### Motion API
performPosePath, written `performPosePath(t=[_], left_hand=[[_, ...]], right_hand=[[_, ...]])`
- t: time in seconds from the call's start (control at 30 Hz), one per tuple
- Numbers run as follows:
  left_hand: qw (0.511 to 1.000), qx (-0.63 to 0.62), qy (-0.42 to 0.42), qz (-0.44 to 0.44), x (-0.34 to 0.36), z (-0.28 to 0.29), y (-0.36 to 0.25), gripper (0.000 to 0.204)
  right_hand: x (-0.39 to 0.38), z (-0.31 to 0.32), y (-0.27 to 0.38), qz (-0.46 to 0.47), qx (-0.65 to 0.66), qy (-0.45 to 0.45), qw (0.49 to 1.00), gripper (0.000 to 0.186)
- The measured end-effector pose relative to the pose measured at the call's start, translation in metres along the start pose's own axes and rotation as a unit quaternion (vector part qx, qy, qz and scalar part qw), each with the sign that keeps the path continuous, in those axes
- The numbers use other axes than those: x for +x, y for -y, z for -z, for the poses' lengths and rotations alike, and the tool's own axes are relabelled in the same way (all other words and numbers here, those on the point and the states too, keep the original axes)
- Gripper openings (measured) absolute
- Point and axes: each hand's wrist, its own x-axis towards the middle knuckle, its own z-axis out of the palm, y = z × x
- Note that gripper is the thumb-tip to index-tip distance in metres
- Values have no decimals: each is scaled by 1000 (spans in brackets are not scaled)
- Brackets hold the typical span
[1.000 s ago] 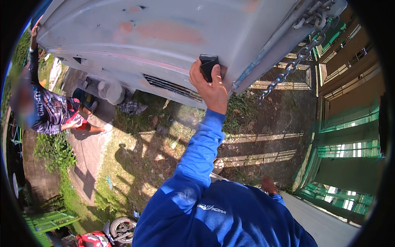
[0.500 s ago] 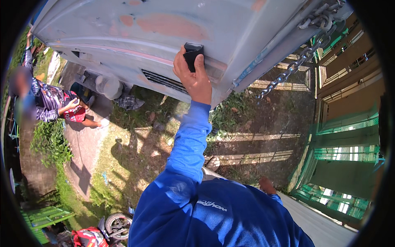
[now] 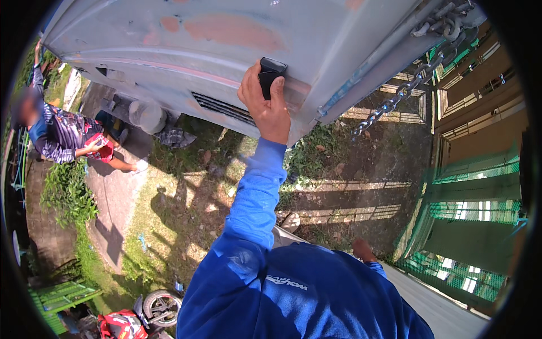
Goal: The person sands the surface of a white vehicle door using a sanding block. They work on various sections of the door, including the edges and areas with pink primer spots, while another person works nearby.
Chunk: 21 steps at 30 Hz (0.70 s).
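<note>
My left hand (image 3: 264, 104) presses a black sanding block (image 3: 272, 76) against a grey painted panel (image 3: 316, 34). The fingers wrap the block's left side and the thumb lies along its right. Pinkish filler patches (image 3: 234, 31) mark the panel above, and a reddish bare strip (image 3: 296, 93) shows just right of the block. Below and left of the hand is a slotted vent (image 3: 223, 107). My right hand (image 3: 362, 250) hangs low on the right beside my body, apart from the panel; its fingers are not clear.
A rusty metal chain (image 3: 389, 104) hangs from the panel's right corner. Another person (image 3: 68, 133) stands at the far left, one arm raised to the panel's end. A whitish bucket (image 3: 149, 116) stands under the panel. Green netting (image 3: 468, 209) lines the right; a motorcycle wheel (image 3: 162, 308) is lower left.
My left hand has slid the sanding block slightly to the right along the panel. The other person has shifted a little. My right hand stays low at the right.
</note>
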Motion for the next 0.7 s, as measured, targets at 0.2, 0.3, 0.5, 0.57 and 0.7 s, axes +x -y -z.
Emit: performPosePath(t=[0.2, 0.3, 0.5, 0.57, 0.7], left_hand=[[997, -61, -3, 47, 16, -1, -11, 49], [999, -13, -41, 12, 16, -5, -6, 48], [998, -23, -64, 8, 56, 2, -12, 46], [987, -111, -103, 46, 67, 3, -8, 50], [997, 46, -59, -31, -4, -30, -18, 55]], right_hand=[[18, -39, -31, -22, 12, -71, 997, 30], [16, -59, -49, -27, 75, -86, 993, 30], [8, -58, -47, -44, 100, -67, 992, 28], [8, -52, -58, -21, 23, -54, 998, 26], [14, 4, -17, 67, -125, 2, 990, 21]])
